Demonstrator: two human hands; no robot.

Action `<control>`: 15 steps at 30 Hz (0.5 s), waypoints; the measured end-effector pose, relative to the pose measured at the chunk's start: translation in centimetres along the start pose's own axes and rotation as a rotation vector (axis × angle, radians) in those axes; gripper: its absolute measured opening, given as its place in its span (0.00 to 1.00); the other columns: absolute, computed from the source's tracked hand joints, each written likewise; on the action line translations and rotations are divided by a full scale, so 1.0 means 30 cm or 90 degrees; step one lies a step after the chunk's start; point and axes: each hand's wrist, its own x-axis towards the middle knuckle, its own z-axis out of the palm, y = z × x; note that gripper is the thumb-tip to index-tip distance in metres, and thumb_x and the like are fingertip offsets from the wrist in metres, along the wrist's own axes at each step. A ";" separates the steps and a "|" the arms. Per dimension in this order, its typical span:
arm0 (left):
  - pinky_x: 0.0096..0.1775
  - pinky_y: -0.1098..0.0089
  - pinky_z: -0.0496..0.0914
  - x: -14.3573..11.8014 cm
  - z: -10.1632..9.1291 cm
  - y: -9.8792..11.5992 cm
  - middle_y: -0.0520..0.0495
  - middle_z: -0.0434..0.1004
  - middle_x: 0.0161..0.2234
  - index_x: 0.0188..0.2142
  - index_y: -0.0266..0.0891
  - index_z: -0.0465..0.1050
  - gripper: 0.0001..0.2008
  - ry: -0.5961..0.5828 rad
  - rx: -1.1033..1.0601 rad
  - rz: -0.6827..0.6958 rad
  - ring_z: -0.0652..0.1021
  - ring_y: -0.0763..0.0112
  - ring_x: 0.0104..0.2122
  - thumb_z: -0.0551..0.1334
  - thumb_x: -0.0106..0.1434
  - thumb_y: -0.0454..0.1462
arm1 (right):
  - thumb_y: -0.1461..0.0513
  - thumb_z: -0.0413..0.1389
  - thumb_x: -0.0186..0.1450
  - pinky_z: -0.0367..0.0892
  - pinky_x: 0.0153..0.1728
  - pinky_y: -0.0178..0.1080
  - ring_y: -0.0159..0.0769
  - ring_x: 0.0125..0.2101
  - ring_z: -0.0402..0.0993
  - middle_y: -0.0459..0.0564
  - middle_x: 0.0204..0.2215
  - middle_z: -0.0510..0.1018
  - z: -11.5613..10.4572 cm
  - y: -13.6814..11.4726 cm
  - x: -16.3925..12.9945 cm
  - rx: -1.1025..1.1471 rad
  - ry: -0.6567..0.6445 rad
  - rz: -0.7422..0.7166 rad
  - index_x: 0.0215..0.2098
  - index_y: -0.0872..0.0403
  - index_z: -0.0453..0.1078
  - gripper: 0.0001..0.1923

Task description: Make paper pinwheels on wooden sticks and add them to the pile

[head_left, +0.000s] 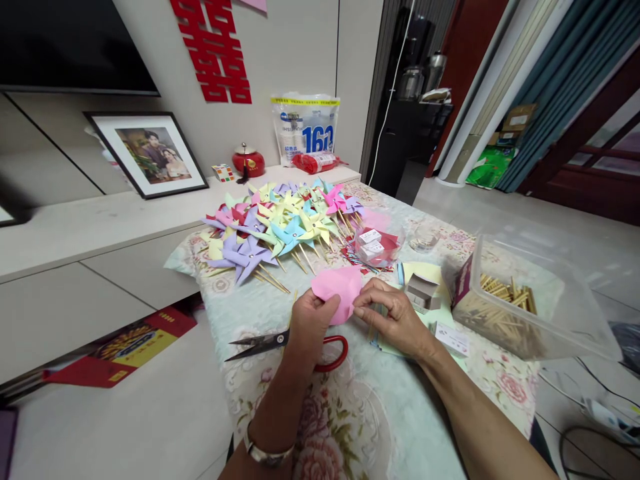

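I am holding a pink paper piece (338, 288) between both hands just above the table (400, 427), near its middle, so its edges stay free to bend; my left hand (310, 327) is pinching its lower left edge with closed fingers, and my right hand (393, 319) is gripping the right side between thumb and fingertips; the scissors (280, 343) are lying just under my left wrist, blades pointing away, within easy reach; finished pinwheels (280, 230) are piling up at the far end, out of the way; a clear tub of wooden sticks (505, 300) is sitting on my right, open side toward me.
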 end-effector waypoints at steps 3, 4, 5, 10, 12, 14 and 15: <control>0.32 0.72 0.71 -0.008 0.008 0.014 0.48 0.83 0.29 0.34 0.34 0.79 0.14 -0.006 0.015 -0.008 0.78 0.70 0.26 0.72 0.46 0.36 | 0.62 0.58 0.66 0.65 0.35 0.38 0.35 0.32 0.70 0.46 0.28 0.72 0.000 -0.003 0.002 -0.002 -0.003 0.044 0.31 0.52 0.75 0.06; 0.32 0.71 0.71 -0.010 0.011 0.018 0.48 0.83 0.29 0.33 0.34 0.79 0.14 -0.007 0.016 -0.011 0.78 0.69 0.27 0.72 0.45 0.36 | 0.62 0.58 0.65 0.64 0.35 0.38 0.35 0.32 0.69 0.46 0.28 0.72 0.001 -0.003 0.002 -0.007 -0.003 0.054 0.30 0.53 0.74 0.06; 0.33 0.71 0.71 -0.012 0.013 0.023 0.48 0.83 0.29 0.33 0.34 0.79 0.14 -0.007 0.016 -0.016 0.79 0.69 0.27 0.72 0.45 0.36 | 0.63 0.58 0.65 0.64 0.34 0.38 0.35 0.31 0.69 0.46 0.27 0.72 0.001 -0.003 0.002 -0.012 -0.003 0.062 0.29 0.53 0.74 0.06; 0.33 0.70 0.72 -0.016 0.021 0.029 0.48 0.83 0.28 0.32 0.34 0.79 0.14 -0.011 0.009 -0.028 0.79 0.67 0.27 0.73 0.43 0.36 | 0.64 0.58 0.63 0.63 0.34 0.37 0.35 0.31 0.69 0.45 0.27 0.72 0.001 0.005 0.000 -0.040 0.003 0.095 0.28 0.53 0.74 0.06; 0.33 0.70 0.73 -0.015 0.021 0.025 0.49 0.83 0.27 0.32 0.35 0.79 0.14 -0.019 0.009 -0.024 0.80 0.67 0.28 0.72 0.43 0.35 | 0.65 0.58 0.63 0.62 0.34 0.37 0.35 0.31 0.69 0.45 0.27 0.72 0.003 0.008 -0.001 -0.054 0.004 0.101 0.29 0.53 0.75 0.05; 0.34 0.69 0.73 -0.014 0.019 0.018 0.49 0.82 0.26 0.32 0.35 0.79 0.13 -0.032 0.021 -0.010 0.80 0.66 0.28 0.71 0.44 0.35 | 0.65 0.58 0.63 0.62 0.34 0.37 0.35 0.31 0.69 0.45 0.27 0.72 0.006 0.010 -0.001 -0.064 0.004 0.103 0.29 0.53 0.75 0.05; 0.35 0.69 0.73 -0.013 0.019 0.015 0.50 0.82 0.26 0.32 0.35 0.79 0.13 -0.040 0.028 -0.001 0.80 0.65 0.29 0.71 0.45 0.35 | 0.66 0.58 0.63 0.62 0.34 0.37 0.35 0.31 0.69 0.45 0.27 0.72 0.009 0.011 -0.001 -0.068 0.004 0.105 0.29 0.53 0.75 0.05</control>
